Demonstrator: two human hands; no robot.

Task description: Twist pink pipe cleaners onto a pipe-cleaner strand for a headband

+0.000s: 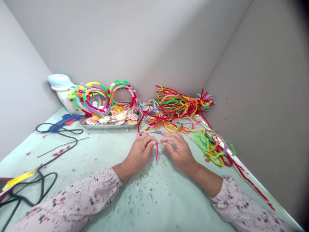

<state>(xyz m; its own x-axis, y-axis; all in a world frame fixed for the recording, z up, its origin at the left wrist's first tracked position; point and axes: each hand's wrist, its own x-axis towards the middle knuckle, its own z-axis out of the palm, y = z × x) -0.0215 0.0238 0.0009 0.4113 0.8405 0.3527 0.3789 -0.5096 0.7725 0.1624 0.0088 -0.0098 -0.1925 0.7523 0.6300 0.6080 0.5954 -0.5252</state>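
My left hand [138,154] and my right hand [180,153] are close together above the pale green table, with fingertips pinched. A pink pipe cleaner [156,151] hangs down between them, its lower end free, and it seems held by both hands. Just beyond my fingers lies a pink and purple pipe cleaner [149,132]. A large tangle of multicoloured pipe cleaners [176,108] spreads behind my right hand, and looped yellow, green and red ones [212,154] lie to its right.
Looped pipe-cleaner rings [93,100] lean over a metal tray of seashells [109,125] at the back. A blue glue gun [64,123] with a black cord [58,151] lies left, near a white pot [61,91]. Grey walls [253,80] enclose the table corner.
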